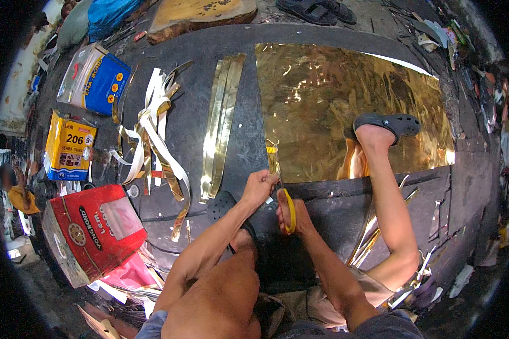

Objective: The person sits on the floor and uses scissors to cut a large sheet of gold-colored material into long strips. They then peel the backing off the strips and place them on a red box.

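while the wide gold sheet (322, 96) lies flat, ahead and to the right of both hands, its long axis running left to right, a narrow gold strip (273, 161) follows its left edge, away from the person. the left hand (259, 188) is at the sheet's near left corner and pinches the strip's near end; the right hand (302, 217), nearer the body, grasps yellow-handled scissors (292, 209) pointing forward at that corner. the blades are hard to make out, so i can't tell whether they touch the strip. a dark clog (402, 125) covers part of the sheet. leftward on the dark mat (250, 113) lie long gold bands (223, 124), then tangled white and gold ribbons (158, 121).
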`<move>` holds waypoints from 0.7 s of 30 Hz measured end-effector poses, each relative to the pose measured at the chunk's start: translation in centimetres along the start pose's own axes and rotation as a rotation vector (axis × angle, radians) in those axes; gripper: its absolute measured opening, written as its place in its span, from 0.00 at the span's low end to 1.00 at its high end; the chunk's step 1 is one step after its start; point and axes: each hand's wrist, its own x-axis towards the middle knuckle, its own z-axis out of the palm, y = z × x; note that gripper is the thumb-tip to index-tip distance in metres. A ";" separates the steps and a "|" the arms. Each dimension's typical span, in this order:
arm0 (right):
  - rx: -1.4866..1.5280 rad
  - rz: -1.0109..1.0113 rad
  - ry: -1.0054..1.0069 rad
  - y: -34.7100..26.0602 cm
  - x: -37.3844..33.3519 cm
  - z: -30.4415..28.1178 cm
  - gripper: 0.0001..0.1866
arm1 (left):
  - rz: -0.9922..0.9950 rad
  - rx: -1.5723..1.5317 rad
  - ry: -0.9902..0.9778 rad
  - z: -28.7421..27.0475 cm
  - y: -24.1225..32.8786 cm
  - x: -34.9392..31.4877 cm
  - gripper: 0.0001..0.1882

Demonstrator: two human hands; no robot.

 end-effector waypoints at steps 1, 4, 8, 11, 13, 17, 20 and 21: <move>-0.059 -0.070 0.003 -0.2 1.1 -0.1 0.37 | -0.001 -0.010 -0.022 -0.2 0.3 0.0 0.14; -0.202 -0.377 0.031 -1.5 4.8 -0.4 0.35 | -0.022 -0.065 -0.033 -0.3 1.4 -0.5 0.15; -0.255 -0.194 0.048 -5.3 8.7 -0.9 0.26 | 0.002 -0.053 -0.033 -0.4 3.4 -1.7 0.13; -0.410 -0.414 0.154 -8.6 10.2 -1.1 0.36 | -0.027 -0.017 -0.013 -0.4 4.6 -2.4 0.11; -0.481 -0.523 0.204 -10.5 10.6 -1.3 0.46 | -0.022 -0.072 -0.025 -0.5 5.2 -2.7 0.10; -0.393 -0.307 0.213 -15.2 13.2 -1.2 0.53 | 0.012 -0.058 -0.045 -0.8 6.1 -3.3 0.11; -0.345 -0.323 0.199 -17.4 14.9 -0.9 0.52 | 0.029 -0.081 -0.042 -1.1 6.5 -3.9 0.13; -0.377 -0.348 0.200 -17.7 15.2 -0.7 0.51 | 0.015 -0.076 -0.025 -1.4 6.6 -4.0 0.12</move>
